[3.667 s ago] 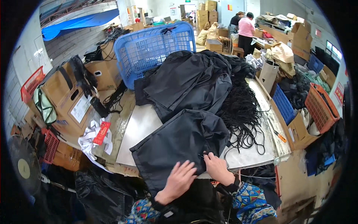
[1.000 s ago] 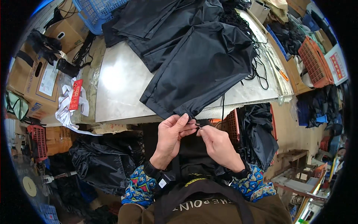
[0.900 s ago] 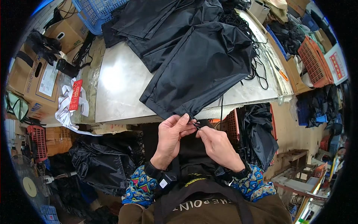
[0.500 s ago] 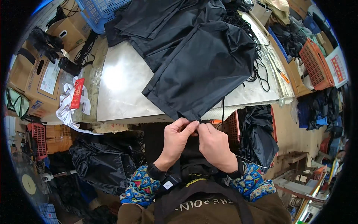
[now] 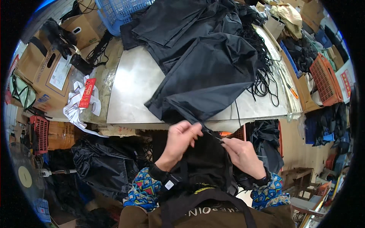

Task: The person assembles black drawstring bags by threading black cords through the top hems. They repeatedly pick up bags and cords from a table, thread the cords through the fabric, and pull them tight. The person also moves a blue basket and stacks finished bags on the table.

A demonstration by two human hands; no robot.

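Cloth [image 5: 211, 72], black and slack, lies on the desk [image 5: 131, 89] with one corner over the near edge, where the left hand [image 5: 179, 141] curls half closed, thumb at the hem, its grip hidden, and the right hand [image 5: 243, 155] pinches a thin strand [image 5: 214, 136] between closed fingertips. The step looks like drawing that strand out at the corner; another pull would call for steadying the hem. Black stuff [image 5: 57, 33] drapes over the left carton [image 5: 41, 78], while the blue basket [image 5: 114, 19] shows no telling contents.
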